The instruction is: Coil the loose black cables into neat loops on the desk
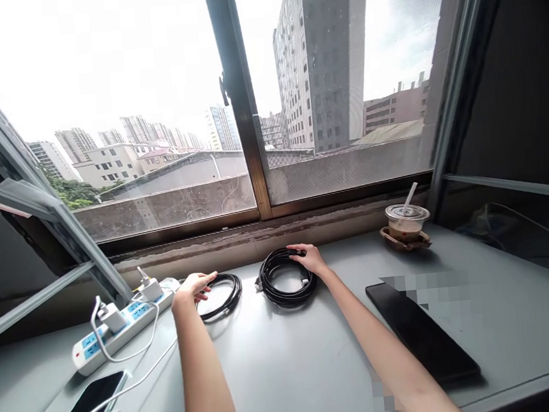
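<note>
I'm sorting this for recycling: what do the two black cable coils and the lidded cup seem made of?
Left cable coil and right cable coil: probably rubber or plastic sheathing, judging by the smooth, faintly glossy black surface; the cores are hidden. Lidded cup: likely clear plastic, shiny and see-through.

Left hand [194,286] at small coil [236,291]; right hand [311,259] at large coil [287,300].

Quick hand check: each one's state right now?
Left hand: at the smaller black cable coil; grip can't be told.
Right hand: on the larger black cable coil; grip can't be told.
</note>
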Available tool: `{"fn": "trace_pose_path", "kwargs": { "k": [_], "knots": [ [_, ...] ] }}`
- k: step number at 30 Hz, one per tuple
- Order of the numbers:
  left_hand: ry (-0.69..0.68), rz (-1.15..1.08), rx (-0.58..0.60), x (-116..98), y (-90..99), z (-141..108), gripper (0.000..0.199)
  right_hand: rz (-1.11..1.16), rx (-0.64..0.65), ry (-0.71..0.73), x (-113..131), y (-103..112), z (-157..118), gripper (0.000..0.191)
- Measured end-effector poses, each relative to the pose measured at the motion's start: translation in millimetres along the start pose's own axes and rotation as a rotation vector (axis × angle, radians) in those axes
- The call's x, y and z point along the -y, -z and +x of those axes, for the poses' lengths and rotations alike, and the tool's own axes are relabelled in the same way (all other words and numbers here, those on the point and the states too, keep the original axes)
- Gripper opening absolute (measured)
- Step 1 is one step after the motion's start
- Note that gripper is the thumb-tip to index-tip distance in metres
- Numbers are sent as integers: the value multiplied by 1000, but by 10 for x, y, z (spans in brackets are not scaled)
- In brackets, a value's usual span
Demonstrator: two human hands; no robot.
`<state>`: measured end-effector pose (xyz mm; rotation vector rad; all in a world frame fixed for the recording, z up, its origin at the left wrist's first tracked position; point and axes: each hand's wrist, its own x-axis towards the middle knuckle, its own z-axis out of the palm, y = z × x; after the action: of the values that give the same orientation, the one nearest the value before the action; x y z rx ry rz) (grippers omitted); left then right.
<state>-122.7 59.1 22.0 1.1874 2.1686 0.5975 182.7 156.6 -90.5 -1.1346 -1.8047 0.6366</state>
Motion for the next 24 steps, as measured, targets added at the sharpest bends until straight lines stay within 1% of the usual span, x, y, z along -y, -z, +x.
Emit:
{"fn": "trace_pose_path", "kwargs": {
  "k": [3,5,8,11,12,14,17,20,22,24],
  "knots": [
    [-57,20,62,-71,-52,5,65,-15,-5,-4,38,-18,1,26],
    [-85,59,109,-126,-110,17,62,-48,-5,-29,78,-23,8,26],
    [-130,150,130,-232,-212,41,51,-103,3,-81,153,-37,12,26],
    [-226,238,122,-396,-342,32,38,-139,10,-114,207,-61,-9,27],
    [-258,268,137,-462,-401,15,35,-147,8,-121,214,-69,-20,27],
    [-291,345,208,-599,-549,-38,32,-161,-3,-136,208,-78,-40,28],
    [-272,488,334,-779,-817,-136,31,-178,-24,-159,170,-81,-49,29],
    [-238,611,377,-895,-1033,-212,32,-183,-41,-149,129,-83,-36,28],
    [-226,667,386,-928,-1090,-239,33,-173,-52,-121,110,-85,-25,27],
    [-224,697,397,-929,-1067,-248,34,-155,-65,-86,96,-87,-13,27]
  ]
}}
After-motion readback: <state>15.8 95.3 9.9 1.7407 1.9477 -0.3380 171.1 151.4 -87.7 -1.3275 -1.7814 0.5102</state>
